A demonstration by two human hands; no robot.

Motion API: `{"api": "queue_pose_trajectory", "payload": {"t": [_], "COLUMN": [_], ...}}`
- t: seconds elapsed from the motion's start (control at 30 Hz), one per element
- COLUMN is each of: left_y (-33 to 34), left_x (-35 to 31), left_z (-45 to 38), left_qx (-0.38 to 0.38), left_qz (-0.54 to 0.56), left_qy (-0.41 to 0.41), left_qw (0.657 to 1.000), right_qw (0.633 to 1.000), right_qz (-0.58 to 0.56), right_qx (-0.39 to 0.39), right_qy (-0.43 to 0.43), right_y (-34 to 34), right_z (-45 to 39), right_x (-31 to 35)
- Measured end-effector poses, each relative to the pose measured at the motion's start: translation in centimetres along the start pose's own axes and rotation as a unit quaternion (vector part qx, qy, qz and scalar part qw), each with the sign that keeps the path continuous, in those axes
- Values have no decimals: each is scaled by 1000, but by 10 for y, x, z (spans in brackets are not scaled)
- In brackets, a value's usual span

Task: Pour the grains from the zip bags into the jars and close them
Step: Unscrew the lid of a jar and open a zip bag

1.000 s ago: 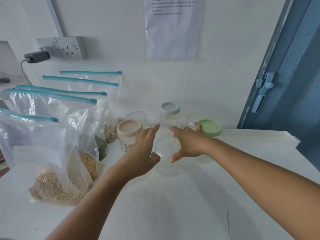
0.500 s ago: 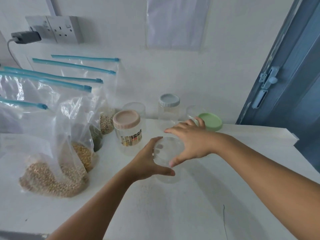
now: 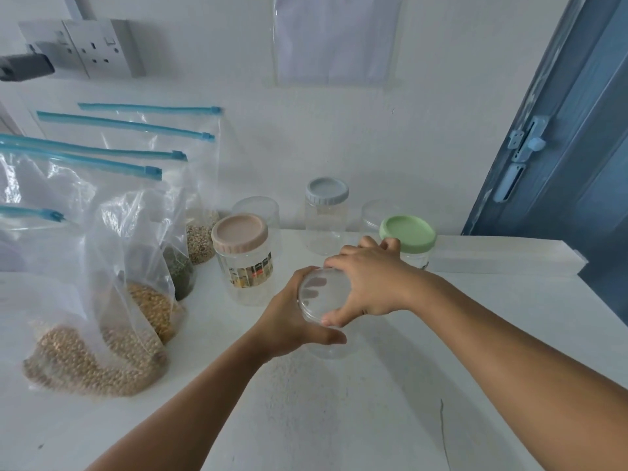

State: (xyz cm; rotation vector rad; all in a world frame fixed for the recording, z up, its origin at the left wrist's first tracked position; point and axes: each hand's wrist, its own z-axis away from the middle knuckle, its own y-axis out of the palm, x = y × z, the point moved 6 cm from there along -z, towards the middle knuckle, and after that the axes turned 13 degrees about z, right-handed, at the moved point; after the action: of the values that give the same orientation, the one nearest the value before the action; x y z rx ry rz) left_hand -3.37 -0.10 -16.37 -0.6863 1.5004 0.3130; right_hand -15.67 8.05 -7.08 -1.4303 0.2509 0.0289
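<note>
A clear jar (image 3: 331, 346) with a clear lid (image 3: 321, 294) stands mid-table. My left hand (image 3: 289, 321) grips its body from the left, the thumb across the front. My right hand (image 3: 367, 283) curls over the lid's right edge, fingers and thumb around its rim. Several zip bags with blue sliders stand at the left; the nearest bag (image 3: 91, 355) holds tan grains, and others behind hold yellow, green and beige grains. Behind the jar stand a pink-lidded jar (image 3: 243, 256), a grey-lidded jar (image 3: 326, 215) and a green-lidded jar (image 3: 409, 239), all without grains.
Two more clear jars (image 3: 258, 212) stand by the wall. A white table (image 3: 339, 419) runs to a raised ledge (image 3: 503, 254) at the right. A blue door (image 3: 560, 147) is beyond it. Wall sockets (image 3: 98, 49) sit at the upper left.
Both hands have closed on the clear jar: the left went from reaching to gripping the body, and the right settled over the lid. The view has tilted down.
</note>
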Motion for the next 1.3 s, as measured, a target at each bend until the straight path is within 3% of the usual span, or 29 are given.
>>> {"api": "queue_pose_trajectory", "payload": {"t": [0.17, 0.37, 0.57, 0.73, 0.9, 1.0, 1.1, 1.17, 1.3], "left_y": [0, 0, 3, 3, 4, 4, 5, 6, 5], "left_x": [1, 2, 4, 6, 4, 4, 7, 7, 8], "left_z": [1, -1, -2, -1, -1, -1, -1, -1, -2], "left_qx": [2, 1, 2, 5, 11, 13, 14, 15, 13], "left_qz": [-8, -14, -5, -1, -3, -6, -4, -2, -2], "left_qy": [-4, 0, 0, -3, -7, -4, -4, 0, 1], "left_qw": [1000, 1000, 1000, 1000, 1000, 1000, 1000, 1000, 1000], "right_qw": [999, 998, 998, 995, 997, 993, 992, 995, 992], "right_qz": [-17, 50, 23, 70, 47, 44, 75, 65, 60], "right_qx": [28, 15, 59, 58, 67, 112, 95, 76, 112], "right_qy": [-21, 36, -21, 32, -10, 5, 30, 6, -17], "right_y": [-1, 2, -6, -10, -15, -13, -12, -15, -17], "right_z": [1, 2, -2, 2, -3, -1, 1, 0, 0], "right_x": [-1, 4, 3, 5, 9, 6, 11, 15, 12]}}
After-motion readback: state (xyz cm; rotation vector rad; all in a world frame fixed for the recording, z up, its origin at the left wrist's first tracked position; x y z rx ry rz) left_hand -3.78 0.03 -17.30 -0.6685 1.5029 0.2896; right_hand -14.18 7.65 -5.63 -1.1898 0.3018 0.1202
